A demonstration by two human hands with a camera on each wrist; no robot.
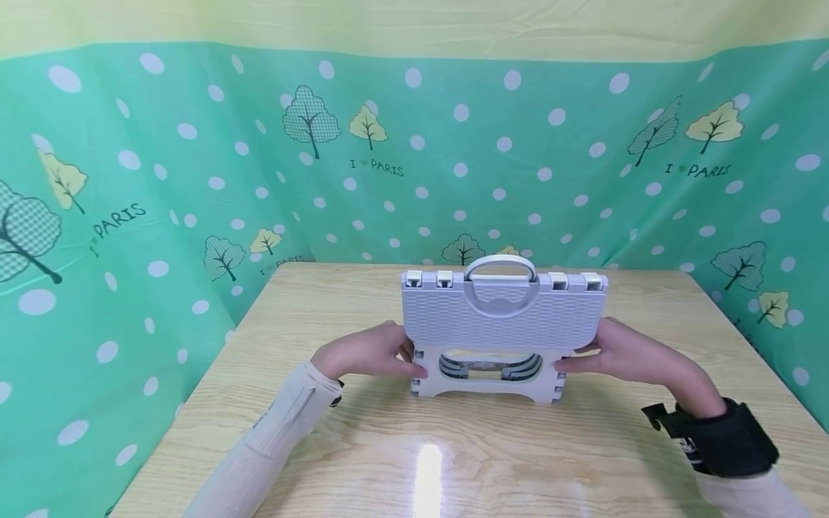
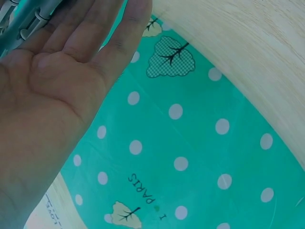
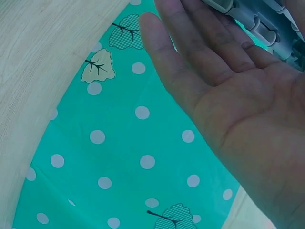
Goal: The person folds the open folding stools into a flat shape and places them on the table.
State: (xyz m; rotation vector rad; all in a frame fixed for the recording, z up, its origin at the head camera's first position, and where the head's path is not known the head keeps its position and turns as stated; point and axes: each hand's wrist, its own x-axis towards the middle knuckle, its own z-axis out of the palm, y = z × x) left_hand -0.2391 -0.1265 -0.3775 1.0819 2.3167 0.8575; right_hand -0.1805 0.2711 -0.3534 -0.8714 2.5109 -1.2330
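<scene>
A pale grey plastic folding stool [image 1: 501, 316] stands upright on the wooden table, its woven-textured top panel tilted toward me and a loop handle at the upper edge. Below the panel, its leg frame with an oval opening is partly unfolded. At the frame's left side, my left hand [image 1: 372, 350] grips the edge, thumb in front and fingers partly hidden behind. My right hand [image 1: 618, 352] holds the opposite side in the same way. In the left wrist view, the left palm [image 2: 52, 95] faces the camera; the right palm [image 3: 248, 105] shows likewise in the right wrist view.
The light wooden table [image 1: 311, 302] extends around the stool. Behind it and along the sides hangs a green curtain [image 1: 453, 158] with white dots and printed trees. A bright reflection lies on the near tabletop. A black strap [image 1: 728, 439] circles the right wrist.
</scene>
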